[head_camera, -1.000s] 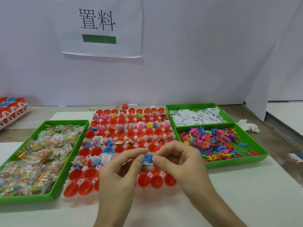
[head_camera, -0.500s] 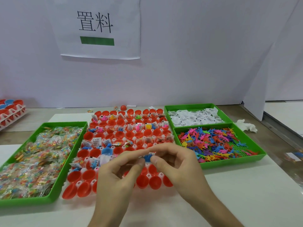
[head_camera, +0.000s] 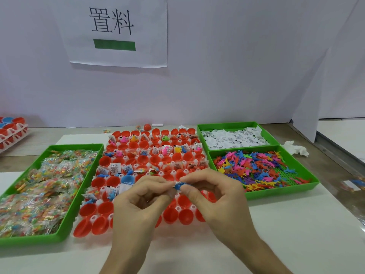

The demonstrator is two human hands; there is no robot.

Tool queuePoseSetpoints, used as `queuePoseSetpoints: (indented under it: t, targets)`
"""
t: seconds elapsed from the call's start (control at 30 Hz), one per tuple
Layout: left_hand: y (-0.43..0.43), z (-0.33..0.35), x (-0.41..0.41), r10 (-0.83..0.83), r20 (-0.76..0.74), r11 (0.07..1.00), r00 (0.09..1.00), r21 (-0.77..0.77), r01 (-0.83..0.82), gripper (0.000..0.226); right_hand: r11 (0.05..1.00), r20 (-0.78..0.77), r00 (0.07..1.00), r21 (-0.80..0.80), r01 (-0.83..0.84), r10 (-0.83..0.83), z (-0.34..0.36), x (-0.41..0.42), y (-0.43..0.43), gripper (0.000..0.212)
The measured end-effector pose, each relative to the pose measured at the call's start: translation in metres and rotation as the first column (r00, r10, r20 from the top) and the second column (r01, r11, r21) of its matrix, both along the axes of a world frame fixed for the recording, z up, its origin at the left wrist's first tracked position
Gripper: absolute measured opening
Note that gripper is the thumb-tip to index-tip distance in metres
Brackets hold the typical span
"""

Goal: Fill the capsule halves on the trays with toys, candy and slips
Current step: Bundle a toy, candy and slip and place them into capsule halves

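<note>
- The capsule tray (head_camera: 94,217) lies mid-table between the candy bin (head_camera: 87,180) and the toy bin (head_camera: 276,191). Its near red halves (head_camera: 185,216) are empty and look thin and light.
- The left hand (head_camera: 138,202) and right hand (head_camera: 215,196) hover above it, fingers curled, each thumb and forefinger pinching the same item.
- That blue toy (head_camera: 178,186) looks tiny, soft and nearly weightless, and is best gripped by its body.

wall sign (head_camera: 118,31): "置料" + green bar | slips (head_camera: 233,138): print prob. too small to read
</note>
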State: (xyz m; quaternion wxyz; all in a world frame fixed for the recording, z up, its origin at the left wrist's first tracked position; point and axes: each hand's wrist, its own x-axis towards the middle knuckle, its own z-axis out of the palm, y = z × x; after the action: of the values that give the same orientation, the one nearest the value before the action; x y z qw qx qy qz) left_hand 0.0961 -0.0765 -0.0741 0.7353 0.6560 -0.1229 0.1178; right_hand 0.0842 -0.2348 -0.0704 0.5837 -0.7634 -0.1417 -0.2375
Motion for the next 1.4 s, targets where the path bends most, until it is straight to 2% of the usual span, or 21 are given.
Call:
queuePoseSetpoints:
  t: [0.07,0.17,0.27,0.4,0.77,1.07,1.17,1.3,1.4]
  targets:
    - [-0.001,0.001,-0.002,-0.023,-0.011,1.0,1.0,0.02,0.023,0.018,1.0,0.014,1.0,0.015,0.014,-0.014,0.006,0.005,-0.011,0.014]
    - [-0.001,0.003,-0.004,0.08,0.02,0.996,0.997,0.047,-0.081,0.017,0.984,0.052,0.983,-0.007,0.179,-0.178,0.016,0.015,-0.047,0.024]
    - [0.002,0.005,-0.003,0.203,0.065,0.979,0.977,0.006,-0.203,0.01,0.927,-0.023,0.948,-0.215,0.306,-0.318,0.013,0.022,-0.075,0.027]
    - [0.004,0.002,0.001,0.254,0.084,0.967,0.964,0.016,-0.256,0.023,0.879,-0.098,0.946,-0.408,0.245,-0.309,-0.002,0.028,-0.075,0.021]
    - [0.003,-0.002,0.001,0.253,0.067,0.967,0.965,0.016,-0.255,0.024,0.806,-0.126,0.951,-0.569,0.165,-0.283,-0.014,0.031,-0.07,0.012]
    - [0.003,-0.001,0.001,0.261,0.064,0.965,0.963,0.005,-0.262,0.027,0.756,-0.109,0.944,-0.631,0.175,-0.31,-0.022,0.034,-0.067,0.008]
    - [0.003,-0.001,0.001,0.262,0.062,0.965,0.963,-0.001,-0.262,0.027,0.749,-0.102,0.939,-0.634,0.194,-0.329,-0.023,0.034,-0.067,0.016]
    - [0.005,-0.003,0.002,0.265,0.061,0.964,0.962,0.003,-0.266,0.026,0.771,-0.128,0.939,-0.612,0.179,-0.319,-0.022,0.035,-0.066,0.024]
    - [0.008,-0.001,0.003,0.268,0.072,0.963,0.961,0.0,-0.269,0.026,0.804,-0.128,0.94,-0.563,0.193,-0.316,-0.021,0.035,-0.068,0.022]
